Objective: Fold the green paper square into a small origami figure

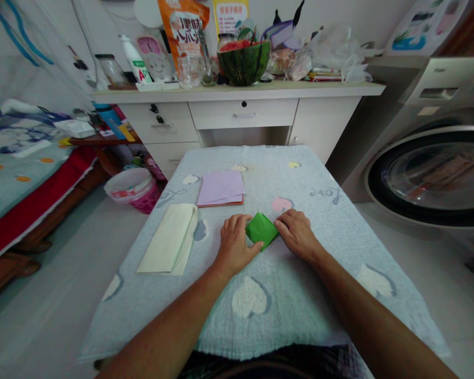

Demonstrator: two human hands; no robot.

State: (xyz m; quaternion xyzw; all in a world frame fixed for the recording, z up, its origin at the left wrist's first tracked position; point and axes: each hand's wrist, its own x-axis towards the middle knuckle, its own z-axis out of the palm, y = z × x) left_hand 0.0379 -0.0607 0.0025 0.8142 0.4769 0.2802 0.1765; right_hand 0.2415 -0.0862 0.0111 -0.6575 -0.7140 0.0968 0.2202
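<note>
A green piece of folded origami paper (261, 230) lies on the table in front of me, with creased flaps and pointed corners. My left hand (237, 242) holds its left side, fingers bent at the far left edge and thumb on the near lower edge. At the right corner, my right hand (297, 231) grips the paper with thumb and curled fingers; that corner is partly hidden. Beyond my left hand rests a stack of square paper sheets (221, 187), lilac on top with a red edge below. A pale folded sheet (168, 239) lies farther left.
A light blue cloth with hearts (324, 305) covers the table. Behind stands a white cabinet (243, 113) bearing a cut watermelon (245, 62), bottles and bags. A washing machine (430, 131) is at right; a pink bin (146, 197) and a bed (27, 163) are at left.
</note>
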